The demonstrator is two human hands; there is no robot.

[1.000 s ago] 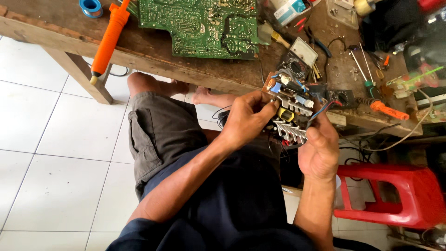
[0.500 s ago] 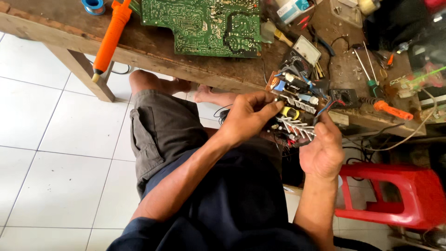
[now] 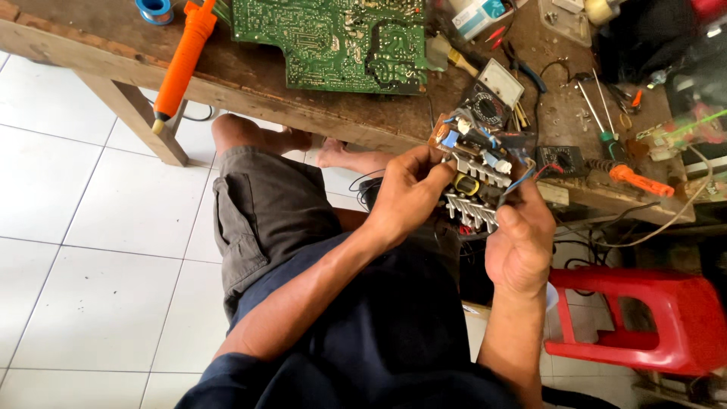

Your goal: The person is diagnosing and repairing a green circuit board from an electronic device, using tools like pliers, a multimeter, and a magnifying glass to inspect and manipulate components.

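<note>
Brown power-supply board, held off the desk's near edge, long axis slanting away; left hand fingers pinch its left side, right hand fingers clasp its lower right.

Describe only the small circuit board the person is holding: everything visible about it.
The small circuit board is crowded with parts: silver finned heat sinks, a yellow coil, blue and white components, thin wires. It is held tilted in the air at the edge of the wooden workbench, gripped by the left hand and the right hand.
</note>
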